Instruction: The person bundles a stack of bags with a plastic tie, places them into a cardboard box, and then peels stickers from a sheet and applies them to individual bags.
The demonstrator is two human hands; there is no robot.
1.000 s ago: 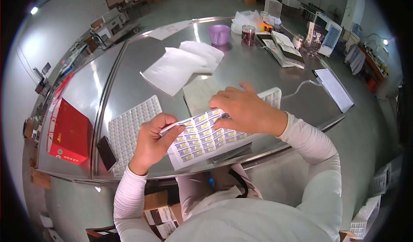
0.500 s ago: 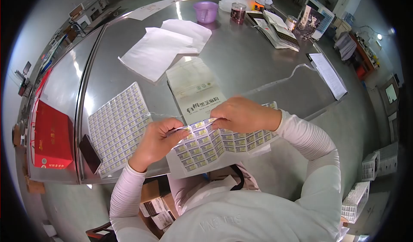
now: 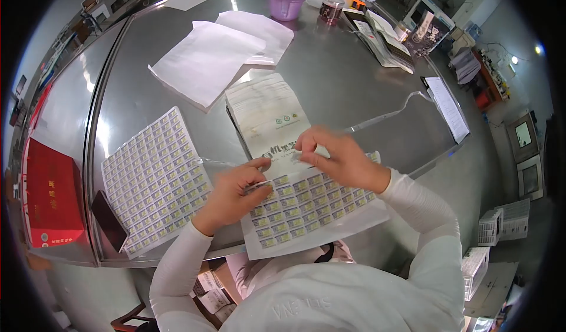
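Here, the left hand point(image 3: 236, 193) grasps the near sheet of labels point(image 3: 312, 205) by its upper left corner, the sheet's edge running between thumb and fingers. The right hand point(image 3: 342, 160) is over the upper edge of that sheet, thumb and forefinger drawn close together; a pale scrap shows by those fingertips, but it is blurred, and I cannot tell whether they are pinching a label, the sheet or nothing. The near sheet lies in front of the person, printed side up, its rows of small yellow and purple labels slanting up to the right, and its plain white lower margin reaches out past the front edge of the steel table point(image 3: 354, 78). Just beyond the two hands is a stack of pale printed pouches point(image 3: 265, 108), whose lower end is partly hidden by the fingers. To the left, a second sheet of labels point(image 3: 154, 181) lies flat, with a dark phone point(image 3: 109, 220) touching its lower left edge and a red bag point(image 3: 52, 196) farther out beyond the table's seam. White papers point(image 3: 203, 63) lie overlapping above the pouches, and a purple cup point(image 3: 286, 5) stands behind them near a jar point(image 3: 331, 7). On the right, a clear strip point(image 3: 383, 115) runs toward a clipboard point(image 3: 448, 108) near the table's right edge
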